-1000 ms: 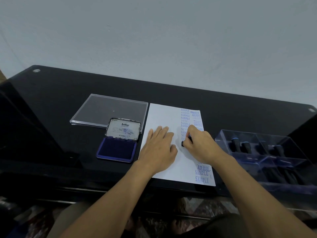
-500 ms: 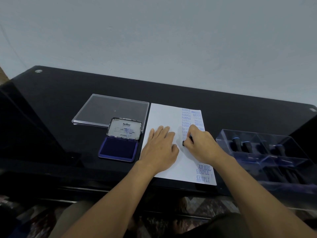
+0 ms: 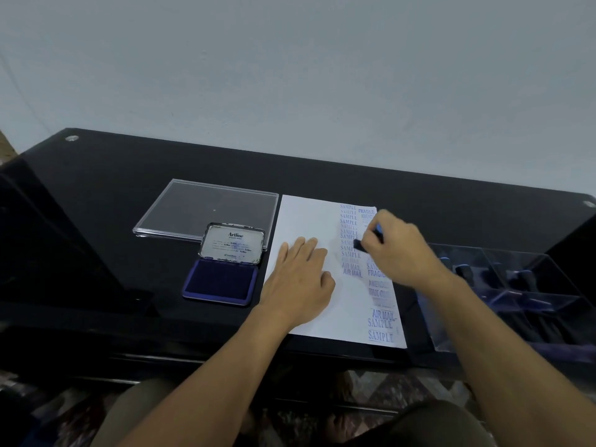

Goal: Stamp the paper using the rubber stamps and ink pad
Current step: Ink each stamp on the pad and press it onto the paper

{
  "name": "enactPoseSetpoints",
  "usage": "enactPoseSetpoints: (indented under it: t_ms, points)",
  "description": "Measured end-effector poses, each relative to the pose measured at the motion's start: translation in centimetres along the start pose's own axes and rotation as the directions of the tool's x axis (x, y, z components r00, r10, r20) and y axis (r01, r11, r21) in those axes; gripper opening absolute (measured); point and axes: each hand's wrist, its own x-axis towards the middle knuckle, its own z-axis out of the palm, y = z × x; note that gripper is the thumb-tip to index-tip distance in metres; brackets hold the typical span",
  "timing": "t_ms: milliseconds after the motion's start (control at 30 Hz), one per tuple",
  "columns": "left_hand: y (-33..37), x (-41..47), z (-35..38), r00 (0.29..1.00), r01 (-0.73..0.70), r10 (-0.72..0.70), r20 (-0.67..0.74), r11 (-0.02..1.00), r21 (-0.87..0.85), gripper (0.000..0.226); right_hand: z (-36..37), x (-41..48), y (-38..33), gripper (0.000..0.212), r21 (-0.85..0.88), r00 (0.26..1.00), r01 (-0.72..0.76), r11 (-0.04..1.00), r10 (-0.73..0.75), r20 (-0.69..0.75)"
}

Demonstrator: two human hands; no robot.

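At frame centre, the left hand [image 3: 300, 279] lies flat on the white paper [image 3: 306, 217], fingers straight and close together. The right hand [image 3: 400, 253] curls its fingers round a blue-handled rubber stamp [image 3: 359, 245] over the paper's printed right columns. The open Artline ink pad [image 3: 221, 282] sits just left of the paper; a clear stamp tray [image 3: 548, 285] lies at right.

Single head view: wide-angle, above near edge of black table [image 3: 106, 201], facing forward and down toward far edge and grey wall [image 3: 290, 75]; close range.
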Motion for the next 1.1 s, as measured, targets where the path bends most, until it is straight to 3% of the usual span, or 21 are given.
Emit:
enactPoseSetpoints:
  t_ms: [333,1100]
  points:
    - [-0.3,0.3,0.1,0.999,0.016,-0.014,0.034,0.999,-0.037,0.052,-3.6,1.1,-1.2,0.012,0.051,0.994,0.057,0.997,-0.051,-0.101]
    - [-0.5,0.5,-0.2,0.999,0.033,-0.03,0.043,0.995,-0.089,0.052,-4.1,0.0,-0.3,0.009,0.056,0.995,0.014,0.998,-0.008,-0.103]
